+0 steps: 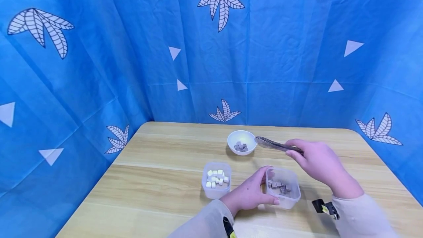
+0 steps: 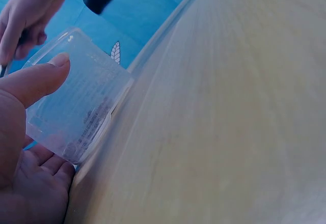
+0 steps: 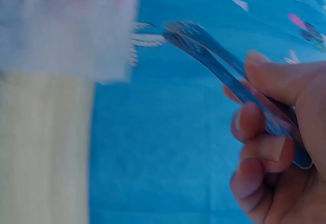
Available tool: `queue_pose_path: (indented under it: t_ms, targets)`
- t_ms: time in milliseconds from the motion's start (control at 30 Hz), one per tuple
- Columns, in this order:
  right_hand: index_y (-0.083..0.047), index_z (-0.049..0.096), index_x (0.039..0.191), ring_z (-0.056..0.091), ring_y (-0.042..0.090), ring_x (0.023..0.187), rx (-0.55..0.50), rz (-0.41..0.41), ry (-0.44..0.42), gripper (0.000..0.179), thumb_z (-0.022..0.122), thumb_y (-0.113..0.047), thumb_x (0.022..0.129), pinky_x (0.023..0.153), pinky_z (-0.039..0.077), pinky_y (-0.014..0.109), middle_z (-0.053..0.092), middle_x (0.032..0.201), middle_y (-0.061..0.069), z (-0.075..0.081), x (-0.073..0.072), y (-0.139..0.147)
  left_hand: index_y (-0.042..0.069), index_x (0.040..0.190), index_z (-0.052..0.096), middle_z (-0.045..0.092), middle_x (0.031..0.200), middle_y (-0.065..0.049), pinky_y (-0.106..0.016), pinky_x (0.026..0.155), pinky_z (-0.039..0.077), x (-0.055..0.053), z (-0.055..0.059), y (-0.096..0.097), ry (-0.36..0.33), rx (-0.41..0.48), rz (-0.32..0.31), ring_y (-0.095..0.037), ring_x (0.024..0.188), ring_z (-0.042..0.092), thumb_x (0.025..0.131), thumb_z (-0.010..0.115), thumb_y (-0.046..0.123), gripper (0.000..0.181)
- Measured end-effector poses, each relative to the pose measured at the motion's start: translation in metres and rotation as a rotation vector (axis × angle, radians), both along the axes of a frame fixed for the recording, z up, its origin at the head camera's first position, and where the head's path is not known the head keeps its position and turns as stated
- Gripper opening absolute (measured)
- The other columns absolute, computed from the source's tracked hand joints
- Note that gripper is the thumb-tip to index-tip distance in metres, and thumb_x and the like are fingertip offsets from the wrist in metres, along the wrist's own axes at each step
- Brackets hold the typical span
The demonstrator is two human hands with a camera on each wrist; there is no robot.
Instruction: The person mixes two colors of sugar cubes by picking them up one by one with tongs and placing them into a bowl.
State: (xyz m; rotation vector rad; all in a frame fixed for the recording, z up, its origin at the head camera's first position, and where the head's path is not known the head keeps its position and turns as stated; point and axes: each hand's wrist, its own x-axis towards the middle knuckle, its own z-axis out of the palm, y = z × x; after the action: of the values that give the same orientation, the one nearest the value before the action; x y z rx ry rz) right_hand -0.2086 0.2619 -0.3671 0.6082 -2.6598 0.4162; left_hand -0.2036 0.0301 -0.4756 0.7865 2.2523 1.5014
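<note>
My right hand [image 1: 320,162] grips metal tongs [image 1: 275,145], whose tips are by the right rim of a small white bowl [image 1: 243,136]. In the right wrist view the tips of the tongs [image 3: 224,76] lie close together, with nothing visible between them. Several brown cubes [image 1: 240,147] sit inside the bowl. With thumb and fingers on opposite sides, my left hand [image 1: 252,191] holds a clear plastic container [image 1: 286,203] of brown cubes [image 1: 279,186]. The left wrist view shows the thumb against the wall of this container [image 2: 84,89], which stands on the table.
Left of my left hand stands another clear plastic container [image 1: 214,194] with several white cubes [image 1: 217,176]. The wooden table [image 1: 158,179] ends at a blue patterned curtain [image 1: 281,65] behind and at the sides.
</note>
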Motion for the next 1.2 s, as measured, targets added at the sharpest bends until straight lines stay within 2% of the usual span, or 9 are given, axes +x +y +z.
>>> queue_pose_path:
  t_ms: [167, 267, 400, 533, 833, 933, 1067, 1200]
  targets:
    - [-0.015, 0.072, 0.117, 0.049, 0.011, 0.057, -0.004, -0.044, 0.002, 0.026, 0.071, -0.030, 0.096, 0.051, 0.045, 0.038, 0.069, 0.077, -0.004, -0.019, -0.011, -0.011, 0.030, 0.151, 0.035, 0.050, 0.146, 0.008, -0.034, 0.117, 0.030, 0.000, 0.000, 0.000, 0.008, -0.001, -0.007, -0.008, 0.133, 0.047, 0.079, 0.088, 0.027, 0.089]
    - [-0.015, 0.072, 0.117, 0.047, 0.011, 0.054, -0.009, -0.054, 0.003, 0.026, 0.071, -0.029, 0.095, 0.048, 0.041, 0.036, 0.064, 0.071, -0.005, -0.026, -0.015, -0.015, 0.030, 0.151, 0.035, 0.052, 0.144, 0.009, -0.033, 0.116, 0.030, -0.001, 0.000, -0.001, 0.017, 0.013, -0.017, -0.007, 0.132, 0.047, 0.079, 0.088, 0.026, 0.089]
    - [-0.015, 0.072, 0.117, 0.044, 0.012, 0.053, -0.025, -0.054, -0.013, 0.026, 0.071, -0.028, 0.095, 0.048, 0.037, 0.033, 0.058, 0.067, -0.009, -0.032, -0.018, -0.017, 0.027, 0.152, 0.035, 0.052, 0.143, 0.009, -0.032, 0.116, 0.030, -0.002, 0.000, -0.001, 0.024, 0.021, -0.027, -0.007, 0.131, 0.047, 0.080, 0.088, 0.025, 0.090]
    - [-0.014, 0.072, 0.116, 0.044, 0.011, 0.054, -0.035, -0.046, -0.006, 0.024, 0.071, -0.027, 0.095, 0.049, 0.038, 0.033, 0.061, 0.072, -0.008, -0.034, -0.018, -0.019, 0.023, 0.154, 0.033, 0.051, 0.144, 0.009, -0.032, 0.116, 0.030, -0.002, 0.000, -0.002, 0.020, 0.015, -0.028, -0.007, 0.132, 0.047, 0.080, 0.087, 0.026, 0.092]
    - [-0.015, 0.070, 0.122, 0.044, 0.011, 0.054, -0.045, -0.055, -0.032, 0.029, 0.069, -0.029, 0.097, 0.049, 0.038, 0.033, 0.057, 0.068, -0.008, -0.034, -0.018, -0.019, 0.021, 0.154, 0.033, 0.053, 0.142, 0.010, -0.031, 0.115, 0.030, -0.003, -0.001, -0.002, 0.035, 0.022, -0.035, -0.006, 0.130, 0.048, 0.080, 0.087, 0.025, 0.092]
    - [-0.014, 0.070, 0.122, 0.047, 0.011, 0.055, -0.048, -0.054, -0.034, 0.030, 0.070, -0.030, 0.097, 0.051, 0.042, 0.034, 0.062, 0.072, -0.007, -0.032, -0.018, -0.018, 0.024, 0.153, 0.034, 0.054, 0.141, 0.011, -0.031, 0.115, 0.030, -0.003, -0.002, -0.002, 0.033, 0.024, -0.035, -0.006, 0.130, 0.048, 0.080, 0.087, 0.026, 0.091]
    - [-0.015, 0.069, 0.124, 0.047, 0.011, 0.058, -0.052, -0.045, -0.065, 0.033, 0.067, -0.034, 0.098, 0.053, 0.043, 0.036, 0.062, 0.072, -0.008, -0.024, -0.015, -0.012, 0.028, 0.152, 0.035, 0.053, 0.141, 0.011, -0.032, 0.115, 0.030, -0.003, -0.002, -0.002, 0.023, 0.027, -0.032, -0.006, 0.130, 0.048, 0.079, 0.087, 0.025, 0.089]
    - [-0.016, 0.068, 0.127, 0.045, 0.012, 0.058, -0.064, -0.024, -0.111, 0.036, 0.063, -0.039, 0.100, 0.056, 0.040, 0.034, 0.054, 0.066, -0.010, -0.012, -0.010, -0.001, 0.030, 0.151, 0.035, 0.051, 0.144, 0.011, -0.034, 0.116, 0.030, -0.003, -0.002, -0.001, 0.018, 0.011, -0.016, -0.007, 0.132, 0.047, 0.079, 0.088, 0.027, 0.089]
